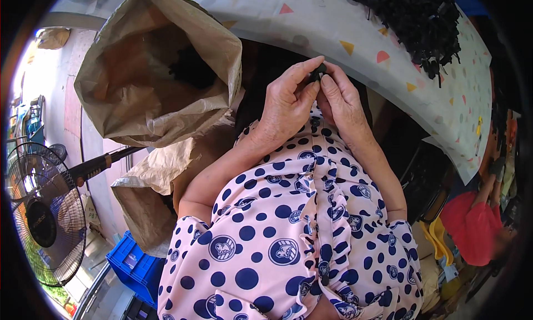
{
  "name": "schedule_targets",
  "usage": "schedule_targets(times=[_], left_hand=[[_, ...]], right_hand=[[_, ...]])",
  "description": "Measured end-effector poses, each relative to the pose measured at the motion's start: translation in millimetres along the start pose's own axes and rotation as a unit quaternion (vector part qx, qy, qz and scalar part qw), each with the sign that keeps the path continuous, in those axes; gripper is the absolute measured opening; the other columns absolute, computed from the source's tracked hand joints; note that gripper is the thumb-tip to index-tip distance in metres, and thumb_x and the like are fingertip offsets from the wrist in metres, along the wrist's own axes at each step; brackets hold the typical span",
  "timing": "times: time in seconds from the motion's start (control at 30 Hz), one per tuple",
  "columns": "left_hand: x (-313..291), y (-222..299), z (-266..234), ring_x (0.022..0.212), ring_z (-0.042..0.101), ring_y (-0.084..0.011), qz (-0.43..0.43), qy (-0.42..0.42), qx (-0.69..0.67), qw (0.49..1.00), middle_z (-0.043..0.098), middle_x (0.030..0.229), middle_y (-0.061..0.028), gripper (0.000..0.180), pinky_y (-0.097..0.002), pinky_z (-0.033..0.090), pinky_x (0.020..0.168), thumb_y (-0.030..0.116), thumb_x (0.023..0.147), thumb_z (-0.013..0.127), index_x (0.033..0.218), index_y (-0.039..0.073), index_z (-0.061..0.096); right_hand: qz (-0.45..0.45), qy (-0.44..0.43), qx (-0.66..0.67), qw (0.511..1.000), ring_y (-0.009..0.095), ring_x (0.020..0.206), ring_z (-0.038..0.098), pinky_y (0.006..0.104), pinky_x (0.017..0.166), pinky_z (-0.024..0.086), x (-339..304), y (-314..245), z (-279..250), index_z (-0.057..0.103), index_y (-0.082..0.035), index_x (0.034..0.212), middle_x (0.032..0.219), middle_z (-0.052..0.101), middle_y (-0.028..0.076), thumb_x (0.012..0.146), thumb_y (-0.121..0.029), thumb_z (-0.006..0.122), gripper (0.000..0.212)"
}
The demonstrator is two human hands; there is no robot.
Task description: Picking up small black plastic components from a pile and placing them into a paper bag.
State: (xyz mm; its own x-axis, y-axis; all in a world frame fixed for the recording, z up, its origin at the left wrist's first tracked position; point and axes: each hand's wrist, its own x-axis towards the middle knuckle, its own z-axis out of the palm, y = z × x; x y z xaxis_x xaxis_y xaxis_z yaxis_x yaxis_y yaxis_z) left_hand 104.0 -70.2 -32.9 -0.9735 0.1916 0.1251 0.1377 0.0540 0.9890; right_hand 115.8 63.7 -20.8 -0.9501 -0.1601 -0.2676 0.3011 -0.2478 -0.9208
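Observation:
My left hand point(287, 100) and my right hand point(345, 98) meet in front of my body, close to the table's near edge. Between their fingertips is a small black part point(318, 71), pinched from both sides; most of it is covered by the fingers, so its exact kind does not show. On the table at the far right lies a heap of small black parts point(413, 23), thin and stick-like. To the left of my hands a large woven sack point(111, 98) gapes wide, with some dark material point(191, 68) inside it.
The table has a white cloth point(311, 20) with coloured shapes. Below the open sack lies another brown sack point(150, 209). A standing fan point(44, 214) and a blue crate point(133, 267) are at the left. Red cloth point(469, 228) hangs at the right.

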Motion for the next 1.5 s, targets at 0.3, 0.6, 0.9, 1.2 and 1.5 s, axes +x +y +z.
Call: schedule_targets(times=[0.3, 0.6, 0.9, 1.2, 1.5], left_hand=[[6, 2, 6, 0.07, 0.056, -0.0147, 0.07, 0.025, 0.163, 0.984, 0.061, 0.088, -0.0091, 0.044, -0.0238, 0.047, 0.063, -0.012, 0.077, 0.057, 0.118, 0.004, 0.061], [5, 7, 4, 0.068, 0.061, -0.0242, 0.033, -0.013, 0.187, 0.982, 0.061, 0.085, -0.0125, 0.037, -0.03, 0.05, 0.062, -0.006, 0.078, 0.059, 0.112, 0.008, 0.06], [9, 14, -11, 0.081, 0.06, -0.0131, -0.152, -0.056, -0.311, 0.936, 0.06, 0.101, -0.0084, 0.038, -0.0201, 0.048, 0.066, 0.009, 0.096, 0.05, 0.131, 0.007, 0.038], [10, 21, 0, 0.071, 0.062, -0.0123, -0.226, -0.127, -0.37, 0.892, 0.058, 0.093, -0.0057, 0.035, -0.0207, 0.05, 0.062, 0.008, 0.095, 0.052, 0.13, 0.006, 0.048], [13, 18, -2, 0.074, 0.059, -0.0081, -0.161, -0.207, -0.089, 0.961, 0.058, 0.097, -0.0046, 0.044, -0.0184, 0.048, 0.063, 0.0, 0.092, 0.051, 0.134, 0.003, 0.04]], right_hand=[[0.063, 0.021, 0.001, 0.998, 0.001, 0.051, 0.035, 0.0159, 0.045, 0.028, 3, -5, -4, 0.05, -0.009, 0.123, 0.065, 0.043, -0.007, 0.1, -0.018, 0.045, 0.026], [-0.009, -0.033, -0.067, 0.997, 0.001, 0.052, 0.037, 0.0155, 0.046, 0.029, 10, 18, -24, 0.051, -0.009, 0.124, 0.065, 0.043, -0.007, 0.098, -0.018, 0.048, 0.027], [-0.079, -0.011, -0.046, 0.996, 0.002, 0.054, 0.041, 0.0155, 0.048, 0.033, -3, 4, -32, 0.054, -0.004, 0.108, 0.075, 0.055, -0.001, 0.097, -0.014, 0.05, 0.015], [-0.048, -0.064, 0.131, 0.988, 0.001, 0.046, 0.035, 0.0158, 0.041, 0.025, 6, 4, -49, 0.056, -0.008, 0.104, 0.071, 0.054, -0.003, 0.091, -0.022, 0.062, 0.02], [0.007, -0.068, 0.015, 0.998, 0.0, 0.045, 0.032, 0.017, 0.04, 0.021, 4, -5, -52, 0.059, -0.006, 0.089, 0.064, 0.049, -0.007, 0.089, -0.021, 0.065, 0.016]])
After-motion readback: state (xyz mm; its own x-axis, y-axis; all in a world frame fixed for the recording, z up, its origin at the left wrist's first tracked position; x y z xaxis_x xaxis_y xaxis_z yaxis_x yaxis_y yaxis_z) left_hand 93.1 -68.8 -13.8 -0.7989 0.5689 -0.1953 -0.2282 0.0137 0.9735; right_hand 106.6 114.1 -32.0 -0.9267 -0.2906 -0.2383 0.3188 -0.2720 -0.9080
